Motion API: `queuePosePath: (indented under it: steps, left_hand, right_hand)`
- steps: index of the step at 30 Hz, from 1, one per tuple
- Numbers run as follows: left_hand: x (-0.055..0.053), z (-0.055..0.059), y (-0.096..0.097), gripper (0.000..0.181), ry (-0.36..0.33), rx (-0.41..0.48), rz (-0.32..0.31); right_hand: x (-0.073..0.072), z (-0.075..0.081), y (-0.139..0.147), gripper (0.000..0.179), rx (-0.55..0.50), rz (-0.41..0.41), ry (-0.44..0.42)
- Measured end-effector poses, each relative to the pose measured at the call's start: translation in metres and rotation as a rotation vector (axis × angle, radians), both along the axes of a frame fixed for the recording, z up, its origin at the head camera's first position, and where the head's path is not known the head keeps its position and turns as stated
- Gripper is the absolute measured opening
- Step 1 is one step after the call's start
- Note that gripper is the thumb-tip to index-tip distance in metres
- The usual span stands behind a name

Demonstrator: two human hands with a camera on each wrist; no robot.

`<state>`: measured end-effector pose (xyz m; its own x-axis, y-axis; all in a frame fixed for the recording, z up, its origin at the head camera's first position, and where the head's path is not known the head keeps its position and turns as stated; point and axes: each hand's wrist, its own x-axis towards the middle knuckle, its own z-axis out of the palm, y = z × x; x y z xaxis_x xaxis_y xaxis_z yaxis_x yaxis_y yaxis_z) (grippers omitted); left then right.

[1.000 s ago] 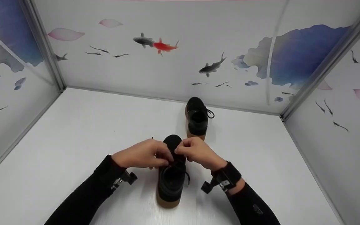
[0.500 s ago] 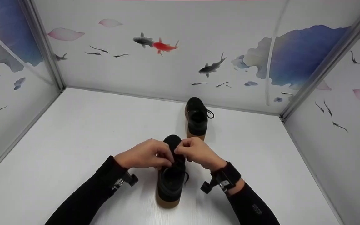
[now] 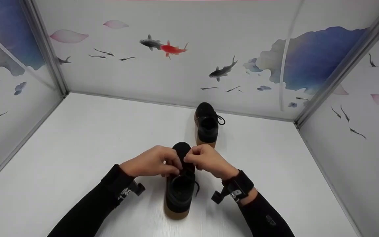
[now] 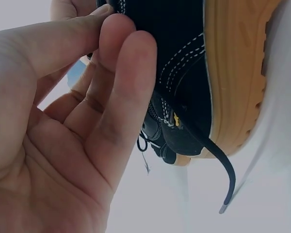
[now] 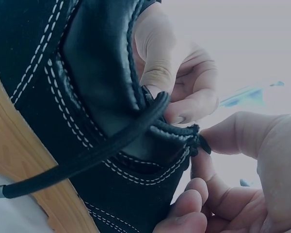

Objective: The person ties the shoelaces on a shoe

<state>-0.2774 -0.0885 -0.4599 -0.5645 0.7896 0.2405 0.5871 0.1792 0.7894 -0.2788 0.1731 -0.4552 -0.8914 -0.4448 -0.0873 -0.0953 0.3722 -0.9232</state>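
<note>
A black shoe [image 3: 178, 201] with white stitching and a tan sole stands on the white surface, toe pointing away. Over its laced front, my left hand [image 3: 158, 161] pinches the shoelace between thumb and forefinger. My right hand [image 3: 209, 160] pinches a short dark bit of shoelace [image 5: 203, 143] at the lacing edge, close to the left fingertips. One loose lace end [image 4: 225, 177] with a metal tip hangs down the shoe's side. Seen from the head, the fingers hide much of the lacing.
A second black shoe [image 3: 207, 125], its lace looped at the right side, stands just beyond, near the back wall [image 3: 163, 79]. Side walls printed with fish and petals rise left and right. Each wrist bears a strapped camera [image 3: 237, 189].
My left hand has shifted slightly right, and its lower fingers have drawn in toward the shoe. A lace tip that stuck up behind it has gone from view. My right hand stays put.
</note>
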Motion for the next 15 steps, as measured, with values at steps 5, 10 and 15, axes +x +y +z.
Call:
queuePosePath:
  steps: [5, 10, 15]
  left_hand:
    - [0.0010, 0.0007, 0.0007, 0.009, 0.012, -0.001, 0.009]
    - [0.0007, -0.0005, 0.0013, 0.008, 0.011, -0.003, 0.015]
    - [0.0013, -0.0010, 0.0025, 0.007, 0.012, -0.005, 0.024]
  right_hand:
    - [-0.0007, -0.0002, 0.0014, 0.010, -0.013, 0.008, -0.020]
    - [-0.0023, -0.0003, 0.0037, 0.005, -0.042, 0.025, -0.032]
    - [-0.0032, 0.0005, 0.0055, 0.005, -0.098, 0.051, -0.049]
